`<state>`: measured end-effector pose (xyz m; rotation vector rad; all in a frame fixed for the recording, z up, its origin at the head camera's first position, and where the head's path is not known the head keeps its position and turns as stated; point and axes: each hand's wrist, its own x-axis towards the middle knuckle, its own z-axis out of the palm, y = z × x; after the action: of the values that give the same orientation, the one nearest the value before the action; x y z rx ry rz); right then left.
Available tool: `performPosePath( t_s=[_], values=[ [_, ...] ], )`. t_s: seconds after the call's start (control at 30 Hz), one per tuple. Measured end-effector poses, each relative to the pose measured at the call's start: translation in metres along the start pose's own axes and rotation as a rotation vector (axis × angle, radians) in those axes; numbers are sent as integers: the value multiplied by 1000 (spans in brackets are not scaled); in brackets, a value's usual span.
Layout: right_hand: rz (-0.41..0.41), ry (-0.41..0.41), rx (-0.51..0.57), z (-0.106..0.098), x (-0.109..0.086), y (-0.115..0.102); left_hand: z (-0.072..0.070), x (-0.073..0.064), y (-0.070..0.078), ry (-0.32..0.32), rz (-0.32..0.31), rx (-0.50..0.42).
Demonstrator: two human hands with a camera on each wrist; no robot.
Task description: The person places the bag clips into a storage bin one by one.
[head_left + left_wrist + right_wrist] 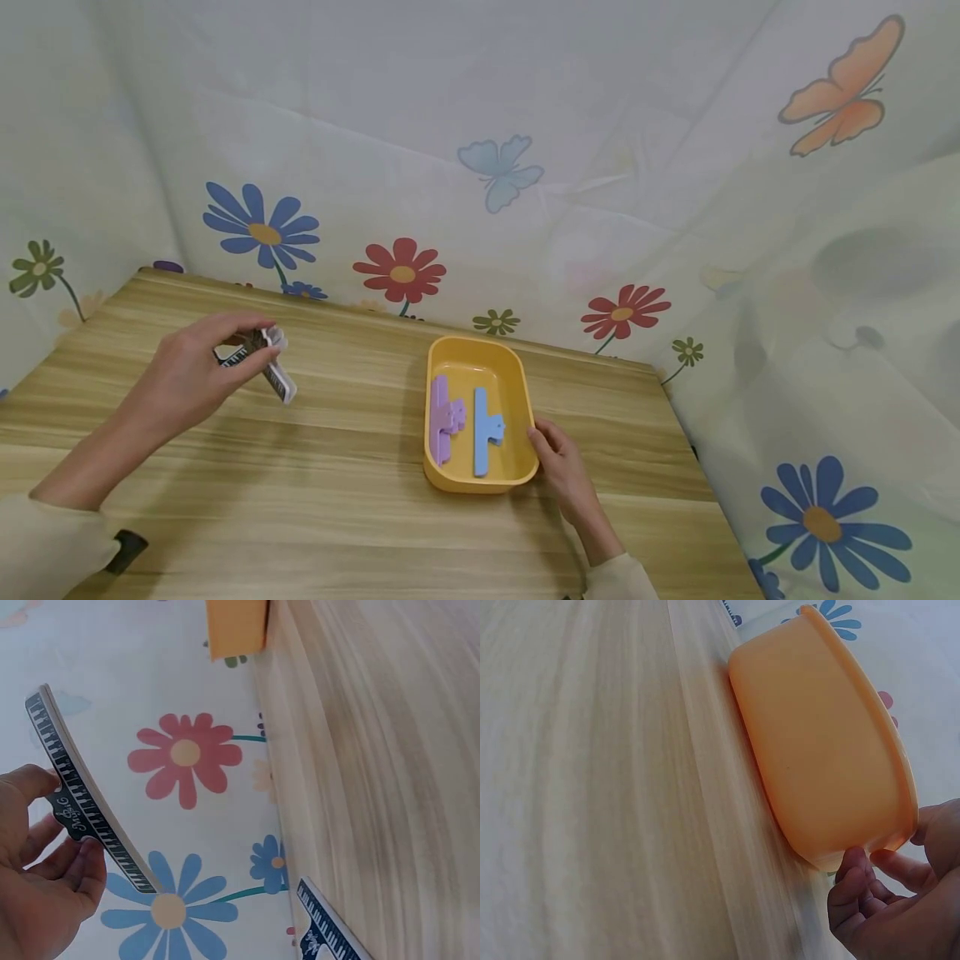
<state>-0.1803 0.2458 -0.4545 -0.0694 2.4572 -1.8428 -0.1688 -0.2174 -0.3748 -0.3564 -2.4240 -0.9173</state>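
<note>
My left hand (187, 367) pinches a black-and-white bag clip (82, 802) with a piano-key pattern, raised over the left of the table. A second piano-key clip (330, 930) lies on the wood below and is partly hidden by the hand in the head view. To the right sits a yellow plastic bin (480, 346). Inside it, purple clips (442, 421) lie along the left wall, and a blue clip (481, 433) lies near the middle. My right hand (564, 467) grips the bin's right wall, thumb at the rim and fingers against the outside.
The wood-grain table (337, 500) reaches back to a pale cloth (360, 108) printed with flowers and butterflies. This cloth also hangs along the left and right sides. A dark band (127, 550) shows at the left sleeve.
</note>
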Motion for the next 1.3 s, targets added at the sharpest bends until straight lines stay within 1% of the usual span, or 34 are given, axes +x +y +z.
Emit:
performPosePath(
  t_s=[0.2, 0.4, 0.5, 0.7, 0.8, 1.1, 1.3],
  values=[
    [4, -2, 15, 0, 0, 0, -7, 4, 5, 32, 28, 0],
    [11, -14, 20, -1, 0, 1, -14, 10, 11, 41, 37, 7],
    [11, -16, 11, -1, 0, 1, -18, 12, 15, 37, 24, -13],
    [9, -16, 22, -1, 0, -1, -26, 16, 24, 29, -45, -85],
    [7, -17, 29, -1, 0, -1, -28, 17, 28, 32, -63, -89],
    [-13, -11, -3, -2, 1, 1, -36, 21, 34, 52, -54, -70],
    [-4, -19, 3, -1, -2, -5, -41, 22, 35, 42, -65, -70]
  ],
)
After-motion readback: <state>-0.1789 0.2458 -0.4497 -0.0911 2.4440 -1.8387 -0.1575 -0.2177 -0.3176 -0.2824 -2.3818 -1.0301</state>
